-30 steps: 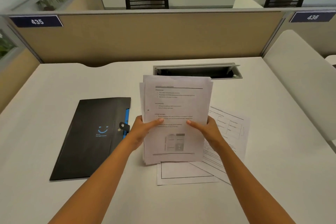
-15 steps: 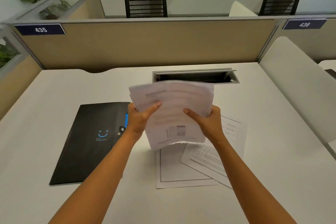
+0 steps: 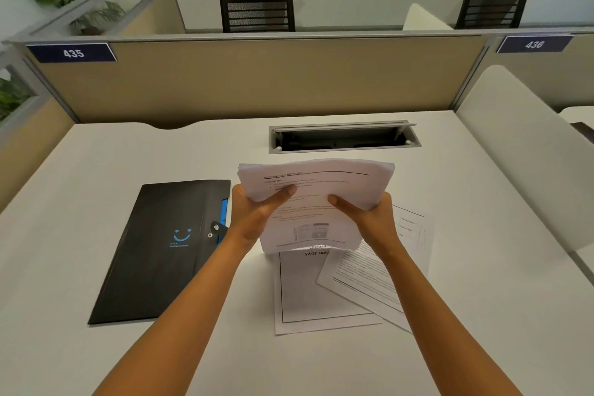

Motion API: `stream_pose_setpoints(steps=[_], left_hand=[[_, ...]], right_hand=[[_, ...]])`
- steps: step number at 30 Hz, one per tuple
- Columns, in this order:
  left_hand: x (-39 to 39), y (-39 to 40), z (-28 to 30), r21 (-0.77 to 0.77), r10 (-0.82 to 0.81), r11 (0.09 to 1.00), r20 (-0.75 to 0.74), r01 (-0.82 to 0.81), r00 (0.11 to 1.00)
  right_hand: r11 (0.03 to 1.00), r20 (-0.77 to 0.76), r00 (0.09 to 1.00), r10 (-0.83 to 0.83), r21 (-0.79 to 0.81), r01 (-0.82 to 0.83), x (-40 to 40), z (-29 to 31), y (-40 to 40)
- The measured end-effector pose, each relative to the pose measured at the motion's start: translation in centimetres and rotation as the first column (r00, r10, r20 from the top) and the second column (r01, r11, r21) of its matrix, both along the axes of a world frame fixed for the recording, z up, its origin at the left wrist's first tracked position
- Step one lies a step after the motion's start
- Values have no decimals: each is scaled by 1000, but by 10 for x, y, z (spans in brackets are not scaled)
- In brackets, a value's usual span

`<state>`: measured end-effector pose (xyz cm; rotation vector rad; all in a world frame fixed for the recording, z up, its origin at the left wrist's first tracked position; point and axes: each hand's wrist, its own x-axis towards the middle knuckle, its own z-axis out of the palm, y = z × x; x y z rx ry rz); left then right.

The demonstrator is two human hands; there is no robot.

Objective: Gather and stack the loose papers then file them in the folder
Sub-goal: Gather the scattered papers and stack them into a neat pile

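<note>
I hold a stack of printed papers (image 3: 316, 190) above the desk, tilted with its top edge leaning away from me. My left hand (image 3: 254, 214) grips its left edge and my right hand (image 3: 366, 219) grips its right edge, thumbs on the front sheet. Under the stack, loose sheets lie on the desk: a bordered page (image 3: 316, 292) reading "SWOT Analysis" and a skewed text page (image 3: 366, 280), with another sheet (image 3: 413, 228) partly hidden behind my right hand. A black folder (image 3: 160, 251) with a blue smile logo and a snap tab lies shut to the left.
A recessed cable tray (image 3: 344, 137) with its lid raised sits in the white desk (image 3: 96, 170) behind the papers. A beige partition (image 3: 257, 80) closes the back, and a white divider (image 3: 520, 154) stands on the right.
The stack has been lifted off the desk and tipped back, uncovering more of the loose sheets below. Both hands moved up with it.
</note>
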<state>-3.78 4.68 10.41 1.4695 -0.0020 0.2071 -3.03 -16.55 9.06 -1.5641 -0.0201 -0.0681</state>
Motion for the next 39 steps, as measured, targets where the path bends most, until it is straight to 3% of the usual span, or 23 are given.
stream_pose_setpoints(steps=[6, 15, 23, 28, 30, 33, 36, 39], left_hand=[[-8, -6, -18, -4, 32, 999, -98, -33, 995], [-11, -10, -35, 72, 0, 997, -99, 7, 995], [-7, -14, -42, 172, -6, 984, -186, 39, 983], [-5, -15, -41, 171, 99, 983, -206, -64, 974], [-4, -13, -41, 129, 171, 981, -236, -144, 957], [-2, -7, -41, 51, 240, 970, -281, -236, 929], [-3, -3, -42, -9, 254, 962, -319, -271, 913], [-4, -3, -43, -14, 263, 958, -353, -286, 898]], right_hand=[[998, -52, 998, 47, -28, -48, -11, -24, 0], [999, -126, 991, 42, -29, -46, -17, -43, -2], [998, -172, 985, -13, -59, 3, -9, -45, -11], [984, -257, 960, -107, -167, 65, -6, -71, -33], [917, -346, 889, -300, -362, 169, -8, -91, -46], [673, -407, 664, -627, -712, 200, -14, -102, -61], [552, -357, 568, -741, -807, 212, -22, -105, -74], [525, -373, 521, -768, -832, 177, -25, -109, -82]])
